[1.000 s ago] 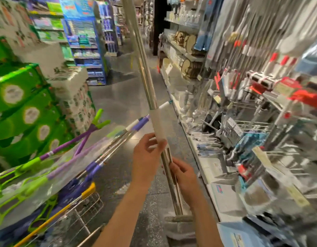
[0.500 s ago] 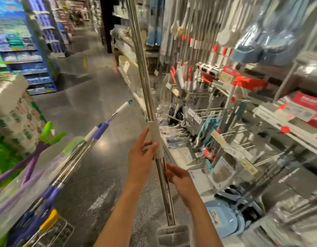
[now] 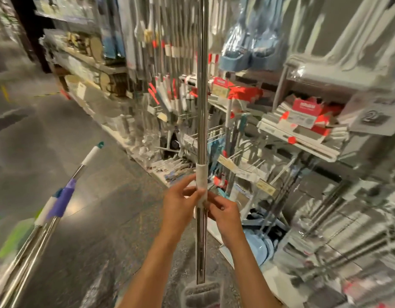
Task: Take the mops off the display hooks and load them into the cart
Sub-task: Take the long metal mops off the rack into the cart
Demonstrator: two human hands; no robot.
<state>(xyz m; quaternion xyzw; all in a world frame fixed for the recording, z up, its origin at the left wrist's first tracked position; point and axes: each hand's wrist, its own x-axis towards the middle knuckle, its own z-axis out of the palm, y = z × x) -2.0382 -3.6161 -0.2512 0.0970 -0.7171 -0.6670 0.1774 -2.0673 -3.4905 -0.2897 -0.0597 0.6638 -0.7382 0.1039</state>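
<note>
A mop with a long chrome handle (image 3: pixel 201 103) stands upright in front of me, its grey head (image 3: pixel 202 293) at the bottom edge. A grey collar (image 3: pixel 202 183) wraps the handle at mid-height. My left hand (image 3: pixel 178 207) grips the handle at that collar from the left. From the right, my right hand (image 3: pixel 222 211) pinches it just below the collar. Several mop handles (image 3: pixel 59 201) with purple and white grips stick up from the lower left; the cart under them is out of view. More mops hang on the display hooks (image 3: pixel 170 70).
The display rack (image 3: pixel 303 134) of cleaning goods fills the right side, with wire hooks and price tags jutting toward me. Blue basins (image 3: pixel 257 246) sit low on the shelf. The grey aisle floor (image 3: pixel 59 134) stretches away to the left.
My view swung right toward the rack, so the cart and green packs left the frame. My right hand slid up the handle to just under the collar. The handle now stands more upright.
</note>
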